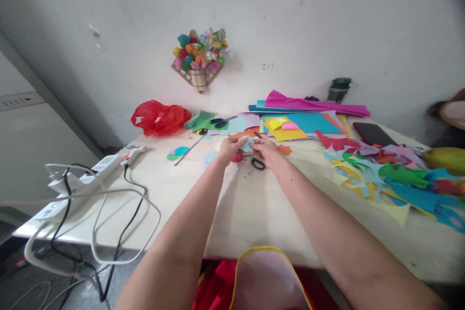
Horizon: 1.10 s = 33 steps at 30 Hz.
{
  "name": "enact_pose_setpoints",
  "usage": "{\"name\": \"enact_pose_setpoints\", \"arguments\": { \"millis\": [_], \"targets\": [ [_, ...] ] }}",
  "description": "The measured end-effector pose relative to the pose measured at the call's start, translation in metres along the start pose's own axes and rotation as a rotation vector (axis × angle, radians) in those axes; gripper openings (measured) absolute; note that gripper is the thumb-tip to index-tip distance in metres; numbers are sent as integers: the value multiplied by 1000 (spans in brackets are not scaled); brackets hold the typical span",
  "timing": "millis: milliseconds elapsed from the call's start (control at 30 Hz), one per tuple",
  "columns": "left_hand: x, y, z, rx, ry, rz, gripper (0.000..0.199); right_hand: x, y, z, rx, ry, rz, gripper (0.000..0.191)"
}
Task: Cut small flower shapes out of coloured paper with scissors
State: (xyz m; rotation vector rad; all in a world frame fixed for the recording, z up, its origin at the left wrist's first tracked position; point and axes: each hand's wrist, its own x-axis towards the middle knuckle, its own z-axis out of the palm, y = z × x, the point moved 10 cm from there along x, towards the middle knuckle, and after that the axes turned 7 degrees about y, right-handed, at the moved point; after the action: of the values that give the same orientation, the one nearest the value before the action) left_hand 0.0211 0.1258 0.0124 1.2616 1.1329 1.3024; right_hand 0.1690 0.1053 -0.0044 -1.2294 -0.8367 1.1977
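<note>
Both arms reach out over the table, and my hands meet at a small light blue paper or felt piece (247, 144). My left hand (230, 149) pinches its left side. On the other side my right hand (267, 151) has its fingers closed on the right edge. Just below the hands lie scissors with a dark loop handle (258, 164), and a red object (237, 158) shows partly under my left fingers. An orange flower-shaped cutout (285, 150) is right of my right hand. Blue and green discs (181, 150) lie off to the left.
Dark-handled scissors (222, 121) rest on coloured sheets at the back. A red plastic bag (158, 117) stands back left, a power strip (82, 186) with loose cables at the left edge. Right are a phone (374, 133) and scraps (403, 174). A flower decoration (198, 60) hangs on the wall.
</note>
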Motion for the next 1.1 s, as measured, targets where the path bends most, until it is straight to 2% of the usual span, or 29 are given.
{"name": "enact_pose_setpoints", "arguments": {
  "millis": [200,300,367,433,533,600,700,800,900,1100],
  "targets": [
    [-4,-4,-1,-135,-13,6,41,-4,-2,5,31,-26,-18,20],
    [-4,-14,-6,-210,33,-12,44,-3,-7,1,-30,-5,-48,14],
    [-5,-21,-9,-244,70,-42,44,0,-14,-5,-154,9,-102,7],
    [-6,-26,-12,-254,92,-76,45,4,-24,-10,-384,11,-179,3],
    [-9,-29,-13,-260,92,-117,44,6,-44,-16,-854,39,-345,11],
    [-11,-29,-14,-271,94,-127,43,0,-53,-11,-1160,-7,-442,17],
    [-11,-29,-16,-294,99,-112,39,-11,-52,-3,-1445,-106,-461,30],
    [-8,-29,-17,-318,94,-92,37,-21,-42,2,-1572,-202,-396,42],
    [-7,-29,-18,-347,92,-84,34,-25,-30,4,-1653,-255,-341,40],
    [-6,-28,-18,-398,73,-78,33,-27,-26,9,-1665,-267,-366,34]
  ]
}}
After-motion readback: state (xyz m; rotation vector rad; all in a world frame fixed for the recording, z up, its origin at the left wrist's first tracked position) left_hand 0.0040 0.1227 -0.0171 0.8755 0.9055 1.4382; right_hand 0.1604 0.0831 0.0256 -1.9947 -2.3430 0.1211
